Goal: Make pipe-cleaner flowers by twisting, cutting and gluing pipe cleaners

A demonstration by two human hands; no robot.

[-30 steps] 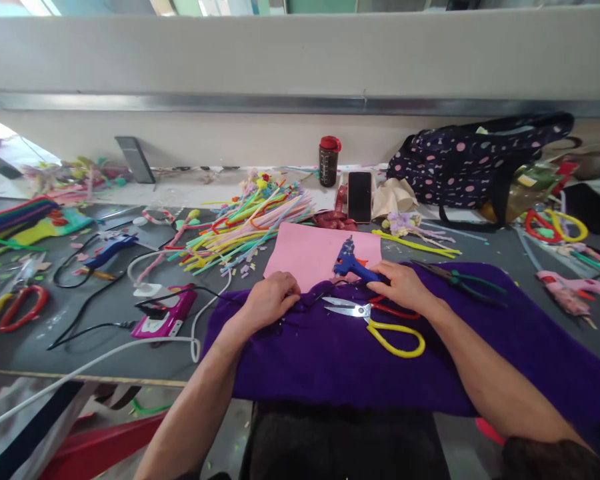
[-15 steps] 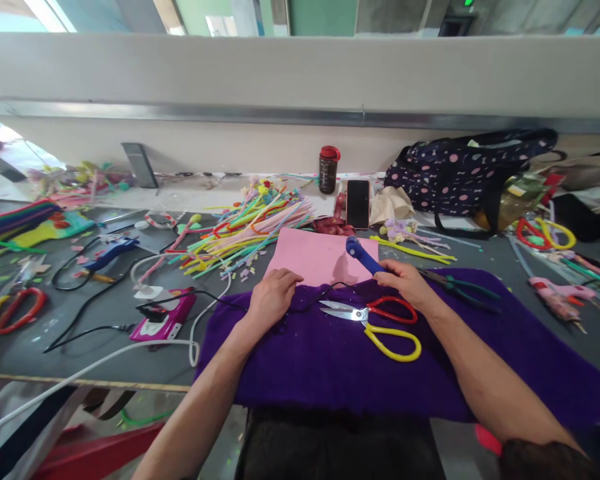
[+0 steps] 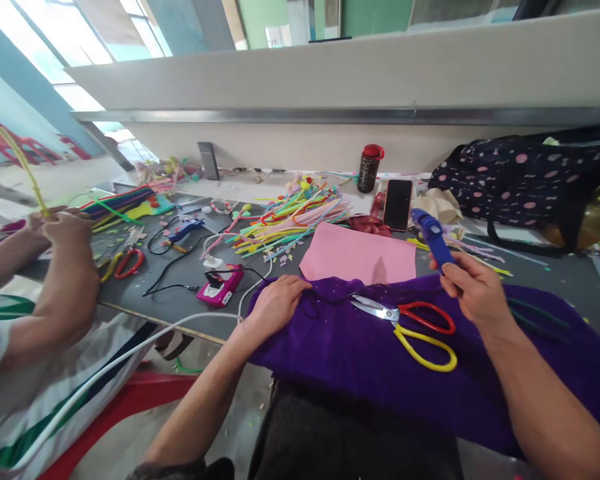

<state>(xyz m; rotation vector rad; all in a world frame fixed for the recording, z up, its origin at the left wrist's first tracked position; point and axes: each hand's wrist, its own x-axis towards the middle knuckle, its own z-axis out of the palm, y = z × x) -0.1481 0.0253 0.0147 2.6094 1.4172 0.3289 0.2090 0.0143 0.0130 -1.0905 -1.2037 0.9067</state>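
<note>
My right hand (image 3: 473,290) is closed round a blue glue gun (image 3: 433,235) and holds it up off the table, nozzle pointing away. My left hand (image 3: 279,303) rests on the edge of a purple cloth (image 3: 340,347), its fingers curled into the fabric. Scissors with one red and one yellow handle (image 3: 415,323) lie on the cloth between the two hands. A pink sheet (image 3: 360,257) lies just beyond the cloth.
A pile of coloured pipe cleaners (image 3: 293,217), a phone (image 3: 397,203), a red-capped bottle (image 3: 369,167) and a dotted bag (image 3: 520,177) sit further back. A pink device (image 3: 220,292) with cables lies at the left. Another person's hands (image 3: 63,230) hold a yellow pipe cleaner at the far left.
My right hand has lifted the glue gun from the pink sheet and carried it up and to the right. The view has swung left, bringing another person into sight.
</note>
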